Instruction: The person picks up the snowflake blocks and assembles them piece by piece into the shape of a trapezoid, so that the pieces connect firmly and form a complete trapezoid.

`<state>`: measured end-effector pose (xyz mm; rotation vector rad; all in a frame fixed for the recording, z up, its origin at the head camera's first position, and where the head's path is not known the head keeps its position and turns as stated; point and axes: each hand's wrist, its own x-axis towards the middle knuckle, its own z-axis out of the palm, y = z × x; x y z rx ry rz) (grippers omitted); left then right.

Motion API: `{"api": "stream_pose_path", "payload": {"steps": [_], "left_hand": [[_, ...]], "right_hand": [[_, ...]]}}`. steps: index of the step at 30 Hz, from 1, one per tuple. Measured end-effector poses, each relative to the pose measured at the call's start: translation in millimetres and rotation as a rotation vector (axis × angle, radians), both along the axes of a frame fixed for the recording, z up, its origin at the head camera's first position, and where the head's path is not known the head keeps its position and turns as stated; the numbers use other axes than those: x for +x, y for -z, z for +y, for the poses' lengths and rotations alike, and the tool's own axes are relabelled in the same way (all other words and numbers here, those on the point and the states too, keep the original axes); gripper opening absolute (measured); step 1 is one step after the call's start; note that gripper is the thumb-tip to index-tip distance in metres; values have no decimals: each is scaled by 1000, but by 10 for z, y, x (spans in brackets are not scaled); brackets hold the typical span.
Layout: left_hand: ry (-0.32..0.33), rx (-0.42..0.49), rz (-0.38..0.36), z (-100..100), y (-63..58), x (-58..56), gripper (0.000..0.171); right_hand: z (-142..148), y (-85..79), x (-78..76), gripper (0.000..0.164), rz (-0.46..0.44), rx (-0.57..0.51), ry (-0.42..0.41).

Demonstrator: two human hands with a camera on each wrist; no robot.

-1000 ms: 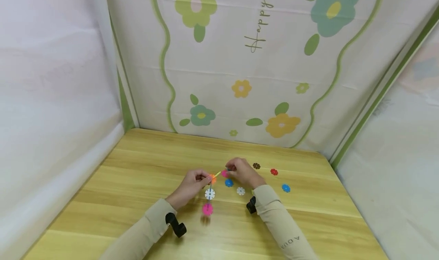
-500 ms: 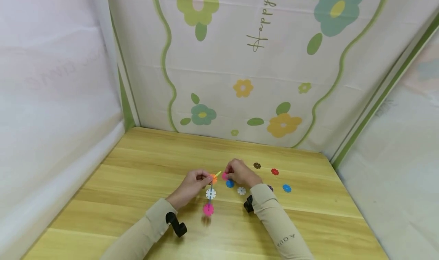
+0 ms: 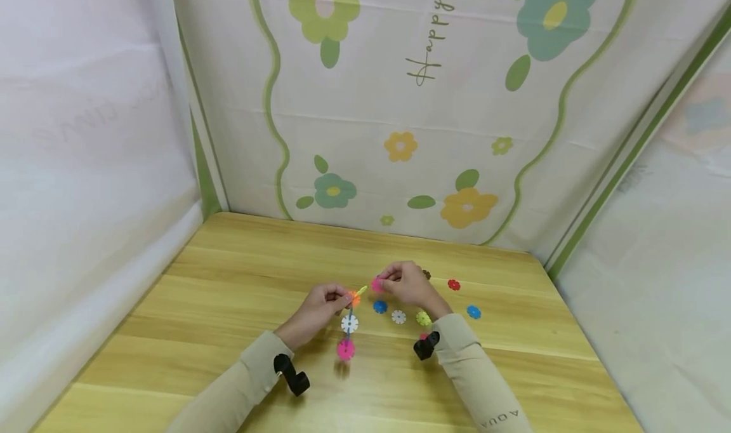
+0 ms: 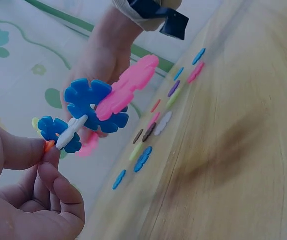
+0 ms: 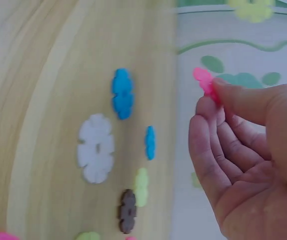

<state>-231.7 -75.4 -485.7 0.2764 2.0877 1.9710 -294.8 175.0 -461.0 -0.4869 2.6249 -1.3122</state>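
My left hand [image 3: 316, 312] pinches an orange notched plastic disc [image 3: 356, 299] in a linked chain of such discs. A yellow disc [image 3: 362, 290] points off the chain toward my other hand. Below the orange one hang blue discs [image 4: 88, 102] seen nearly edge-on from the head, a white disc [image 3: 349, 323] and, lowest, a pink disc [image 3: 345, 350]. My right hand [image 3: 412, 288] pinches a separate pink disc [image 5: 203, 80] between thumb and fingertips. A small gap lies between that pink disc and the yellow one.
Loose discs lie on the wooden table [image 3: 188, 331] around my right hand: blue [image 3: 379, 306], white [image 3: 398, 317], yellow [image 3: 423, 319], red [image 3: 454, 285] and another blue disc [image 3: 474, 312]. A flowered cloth wall [image 3: 365, 115] stands behind the table.
My right hand dips slightly, then rises and shifts right with the pink disc, and its wrist uncovers the loose yellow disc. My left hand and the chain stay nearly still.
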Motion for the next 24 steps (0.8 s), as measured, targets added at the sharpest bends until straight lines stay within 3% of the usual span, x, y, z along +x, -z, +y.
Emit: {"api": "stream_pose_path", "payload": {"steps": [7,14,24], "left_hand": [[31,13,11,2,9,-7,20],[42,9,11,3,3,-6,22],[24,-9,4,35,14,5,17]], "right_hand": [[47,-153,133,14,-33,-173,67],[-24,-177,239,15,-29,-285,90],[-93,-101,313,18,-38,-303,83]]}}
